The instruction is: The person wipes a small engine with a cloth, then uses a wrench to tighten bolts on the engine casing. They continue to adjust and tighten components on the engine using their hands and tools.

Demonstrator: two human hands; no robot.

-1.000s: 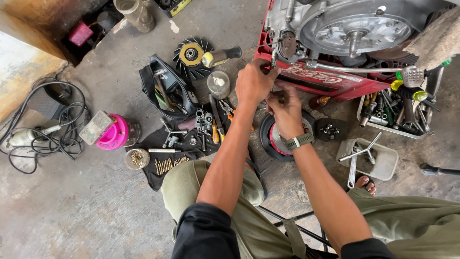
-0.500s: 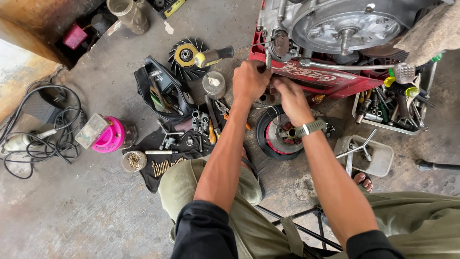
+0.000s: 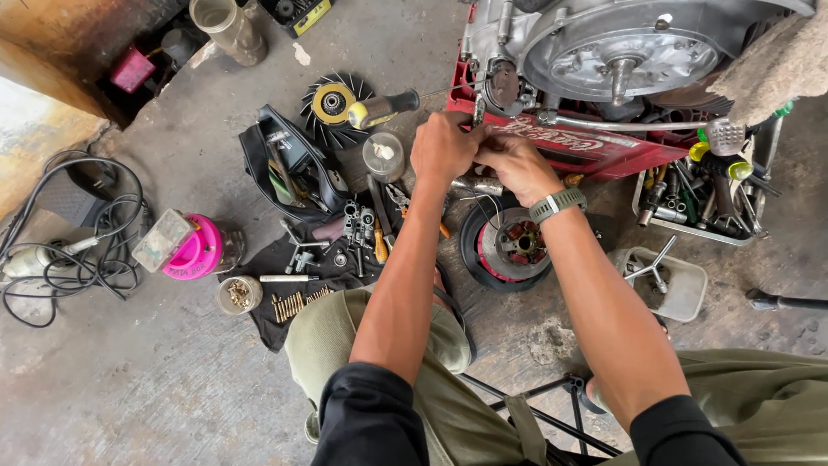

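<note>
Both hands are working at the front edge of a red plastic crate (image 3: 595,151) carrying a grey cast-metal engine (image 3: 621,47). The left hand (image 3: 444,147) and right hand (image 3: 517,164) are curling tightly around something small, possibly a thin wire; it is hidden. Rough, stained concrete floor (image 3: 129,380) is lying underneath.

— What does the person wear on the arms?

— Black sleeves (image 3: 371,414), pushed up above the elbows, so both forearms are bare.

— Anything on the wrists?

— A grey-green watch (image 3: 557,205) with a broad ribbed strap sits on the right wrist; the left wrist is bare.

— And the legs?

— Olive-green trousers (image 3: 414,345), loose and creased, with a belt loop showing near the waist between the two arms.
</note>
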